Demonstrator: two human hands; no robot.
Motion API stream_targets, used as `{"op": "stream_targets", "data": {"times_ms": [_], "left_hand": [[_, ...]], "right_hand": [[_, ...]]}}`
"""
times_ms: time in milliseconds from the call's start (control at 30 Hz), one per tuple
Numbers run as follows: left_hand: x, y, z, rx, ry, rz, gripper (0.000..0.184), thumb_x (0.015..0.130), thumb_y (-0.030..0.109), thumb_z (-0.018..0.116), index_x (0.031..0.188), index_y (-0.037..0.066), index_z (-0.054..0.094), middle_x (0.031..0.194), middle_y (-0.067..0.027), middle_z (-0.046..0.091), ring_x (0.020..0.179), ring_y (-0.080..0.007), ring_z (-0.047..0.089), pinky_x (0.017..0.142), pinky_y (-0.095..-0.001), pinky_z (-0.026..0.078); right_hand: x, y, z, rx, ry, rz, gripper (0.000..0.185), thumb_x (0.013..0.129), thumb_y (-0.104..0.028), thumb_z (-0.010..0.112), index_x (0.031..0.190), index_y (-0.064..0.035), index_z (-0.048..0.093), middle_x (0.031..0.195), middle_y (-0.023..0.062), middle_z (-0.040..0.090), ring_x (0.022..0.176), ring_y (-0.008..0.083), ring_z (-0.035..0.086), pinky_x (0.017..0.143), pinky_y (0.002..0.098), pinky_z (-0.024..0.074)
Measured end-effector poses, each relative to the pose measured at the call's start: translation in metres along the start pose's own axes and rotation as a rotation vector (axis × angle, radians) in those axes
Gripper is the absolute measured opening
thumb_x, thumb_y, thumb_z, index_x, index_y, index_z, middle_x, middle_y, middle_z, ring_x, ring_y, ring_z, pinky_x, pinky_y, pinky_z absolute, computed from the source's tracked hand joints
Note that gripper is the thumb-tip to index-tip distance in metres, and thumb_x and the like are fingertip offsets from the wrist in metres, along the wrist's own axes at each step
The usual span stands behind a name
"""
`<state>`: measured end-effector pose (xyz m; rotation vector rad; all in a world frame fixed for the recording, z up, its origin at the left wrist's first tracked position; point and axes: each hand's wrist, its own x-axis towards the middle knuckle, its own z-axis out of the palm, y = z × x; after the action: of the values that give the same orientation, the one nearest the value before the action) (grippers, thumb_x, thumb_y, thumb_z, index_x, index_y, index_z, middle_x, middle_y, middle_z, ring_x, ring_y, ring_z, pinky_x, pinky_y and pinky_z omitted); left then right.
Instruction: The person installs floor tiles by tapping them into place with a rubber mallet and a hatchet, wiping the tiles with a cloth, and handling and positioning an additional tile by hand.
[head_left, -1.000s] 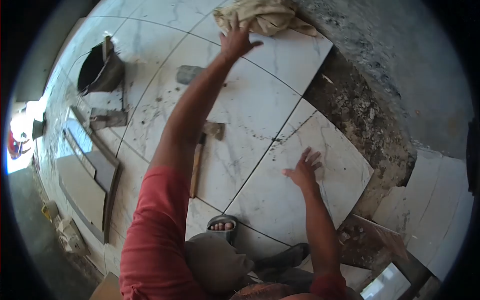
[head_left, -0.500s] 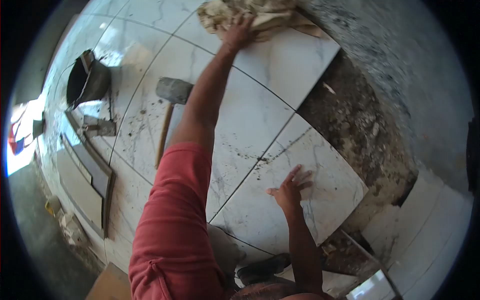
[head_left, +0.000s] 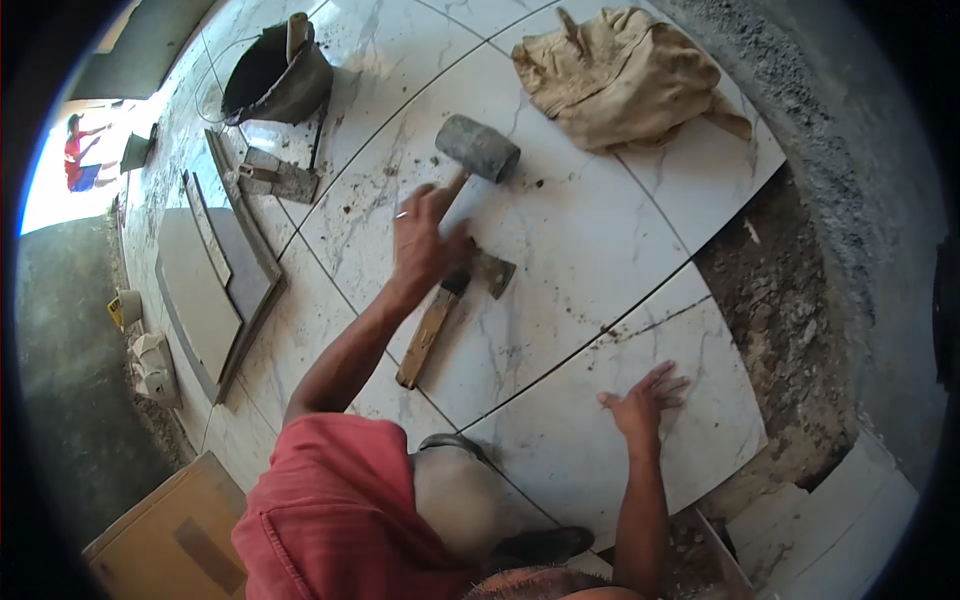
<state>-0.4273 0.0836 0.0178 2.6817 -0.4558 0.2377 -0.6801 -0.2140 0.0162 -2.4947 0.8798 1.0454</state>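
My left hand (head_left: 428, 238) is over the handle of a rubber mallet (head_left: 478, 148), its thumb and fingers apart on either side. The hand is slightly blurred, and I cannot tell whether it touches the handle. Just below it lies a hatchet-like tool (head_left: 428, 335) with a wooden handle and a flat metal blade. My right hand (head_left: 645, 402) rests open, fingers spread, on a white marbled floor tile (head_left: 600, 450) beside the broken-up edge. A crumpled beige cloth (head_left: 625, 80) lies on the tiles ahead, with neither hand on it.
A dark bucket (head_left: 285, 80) stands at the upper left, near a trowel (head_left: 275, 175). Cut tile pieces (head_left: 205, 290) lie at the left, and a cardboard box (head_left: 170, 530) sits lower left. Rubble (head_left: 790, 300) fills a trench along the right wall. A person (head_left: 80, 150) is far off.
My left hand has left the beige cloth and come back to the mallet handle. The view has shifted, showing the hatchet-like tool my arm covered. My right hand stays on the tile.
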Motion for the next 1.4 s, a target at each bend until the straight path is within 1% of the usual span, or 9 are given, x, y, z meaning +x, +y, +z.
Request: {"op": "stream_targets", "data": {"times_ms": [100,333,767,867,967,1033,1100,1167,1400], "left_hand": [[-0.030,-0.048,-0.003,0.032,-0.168,-0.191,0.047,0.082,0.016,0.064,0.124,0.005,0.046,0.111,-0.0190,0.054,0.104,-0.0361,0.053,0.088,-0.0427,0.043],[-0.047,-0.056,-0.017,-0.118,-0.170,-0.185,0.036,0.087,0.019,0.059,0.118,0.004,0.047,0.098,-0.0197,0.054,0.089,-0.0385,0.055,0.077,-0.0457,0.044],[-0.470,-0.122,-0.208,0.019,-0.199,-0.839,0.044,0.086,0.008,0.057,0.125,-0.004,0.041,0.115,-0.0213,0.048,0.105,-0.0398,0.050,0.091,-0.0430,0.040],[-0.514,-0.126,-0.223,0.175,-0.257,-0.773,0.049,0.085,0.010,0.060,0.127,-0.004,0.040,0.121,-0.0202,0.046,0.112,-0.0407,0.046,0.095,-0.0447,0.038],[-0.440,-0.100,-0.220,0.478,-0.332,-0.311,0.055,0.082,0.013,0.065,0.129,-0.001,0.042,0.133,-0.0227,0.041,0.122,-0.0405,0.040,0.102,-0.0447,0.034],[-0.358,-0.069,-0.188,-0.035,-0.129,-0.459,0.062,0.079,0.010,0.069,0.133,0.004,0.040,0.134,-0.0226,0.041,0.127,-0.0390,0.037,0.105,-0.0462,0.031],[-0.283,-0.052,-0.127,-0.212,-0.116,-0.261,0.067,0.074,0.013,0.075,0.133,0.007,0.043,0.139,-0.0235,0.038,0.127,-0.0404,0.038,0.105,-0.0469,0.031],[-0.205,-0.016,-0.085,-0.124,-0.179,-0.131,0.066,0.078,0.025,0.072,0.135,0.012,0.041,0.140,-0.0245,0.037,0.126,-0.0427,0.038,0.103,-0.0493,0.032],[-0.170,-0.023,-0.035,-0.142,-0.194,-0.012,0.065,0.076,0.001,0.052,0.138,0.012,0.038,0.119,-0.0259,0.049,0.104,-0.0419,0.048,0.088,-0.0510,0.039]], "right_hand": [[-0.002,-0.008,-0.005,-0.019,0.000,0.022,0.137,0.064,-0.046,0.080,0.136,0.0147,-0.019,0.131,0.0549,-0.008,0.130,0.0638,-0.005,0.103,0.0700,0.0079],[-0.009,0.002,0.000,0.038,0.063,0.021,0.134,0.064,-0.051,0.078,0.139,0.0126,-0.014,0.138,0.0490,0.001,0.132,0.0606,-0.004,0.106,0.0666,0.0057],[-0.008,0.011,0.013,-0.003,0.146,-0.004,0.132,0.063,-0.054,0.077,0.141,0.0117,-0.007,0.143,0.0425,0.006,0.136,0.0546,0.001,0.106,0.0663,0.0098],[-0.006,0.012,0.018,-0.028,0.154,-0.027,0.132,0.064,-0.054,0.077,0.141,0.0117,-0.007,0.143,0.0423,0.006,0.136,0.0546,0.001,0.106,0.0668,0.0110],[-0.007,0.007,0.010,-0.048,0.140,-0.009,0.132,0.064,-0.055,0.077,0.141,0.0118,-0.007,0.143,0.0426,0.007,0.136,0.0547,0.002,0.105,0.0665,0.0126],[-0.009,0.005,0.008,-0.053,0.118,0.009,0.132,0.064,-0.055,0.077,0.141,0.0118,-0.007,0.143,0.0427,0.007,0.136,0.0547,0.002,0.106,0.0662,0.0134],[-0.007,0.006,0.009,-0.073,0.120,0.004,0.135,0.061,-0.057,0.078,0.141,0.0111,-0.007,0.143,0.0429,0.006,0.136,0.0550,0.002,0.105,0.0662,0.0140],[-0.009,0.008,0.015,-0.047,0.133,0.022,0.135,0.062,-0.057,0.077,0.142,0.0090,-0.008,0.144,0.0416,0.002,0.135,0.0573,0.001,0.106,0.0652,0.0143],[-0.012,0.009,0.011,-0.023,0.142,0.057,0.132,0.062,-0.057,0.077,0.145,0.0016,-0.008,0.145,0.0405,-0.002,0.133,0.0594,0.003,0.108,0.0618,0.0153]]}}
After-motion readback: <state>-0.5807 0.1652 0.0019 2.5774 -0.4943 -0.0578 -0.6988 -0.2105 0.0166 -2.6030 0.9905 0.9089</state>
